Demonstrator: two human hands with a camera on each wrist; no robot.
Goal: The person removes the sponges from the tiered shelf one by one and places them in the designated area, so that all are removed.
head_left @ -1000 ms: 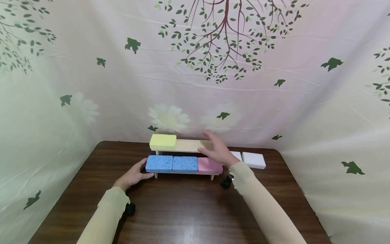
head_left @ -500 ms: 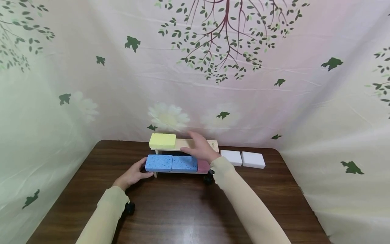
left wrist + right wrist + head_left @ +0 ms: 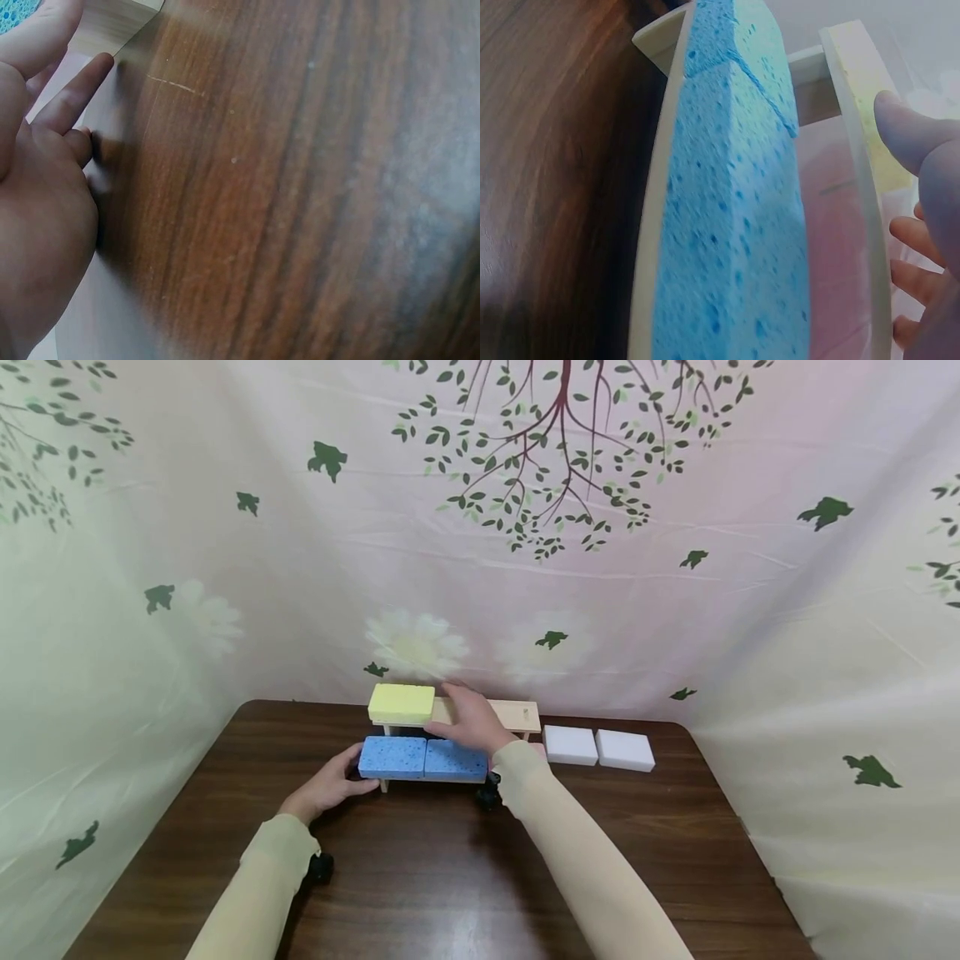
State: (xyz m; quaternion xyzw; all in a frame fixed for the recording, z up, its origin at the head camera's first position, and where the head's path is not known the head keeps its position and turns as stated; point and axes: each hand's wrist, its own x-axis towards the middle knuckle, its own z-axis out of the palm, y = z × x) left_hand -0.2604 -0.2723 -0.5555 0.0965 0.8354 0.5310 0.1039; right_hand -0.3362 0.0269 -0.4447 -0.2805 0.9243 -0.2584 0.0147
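A two-step wooden stand (image 3: 512, 716) stands against the backdrop. On its lower step lie two blue sponges (image 3: 392, 757), and a pink sponge (image 3: 537, 749) mostly behind my right sleeve. A yellow sponge (image 3: 401, 702) sits at the left of the upper step. My left hand (image 3: 327, 787) holds the lower step's left end, thumb in front and fingers behind. My right hand (image 3: 471, 718) is spread over the upper step at the yellow sponge's right end. In the right wrist view, its thumb (image 3: 907, 135) overlaps the yellow sponge (image 3: 891, 169), other fingers lying behind the stand.
Two white sponges (image 3: 570, 745) lie side by side on the dark wooden table (image 3: 450, 868), right of the stand. A printed cloth backdrop (image 3: 480, 568) rises close behind the stand and along both sides.
My right hand has moved left along the upper step, from near its right end to beside the yellow sponge, uncovering the white sponges. My left hand has stayed at the stand's left end.
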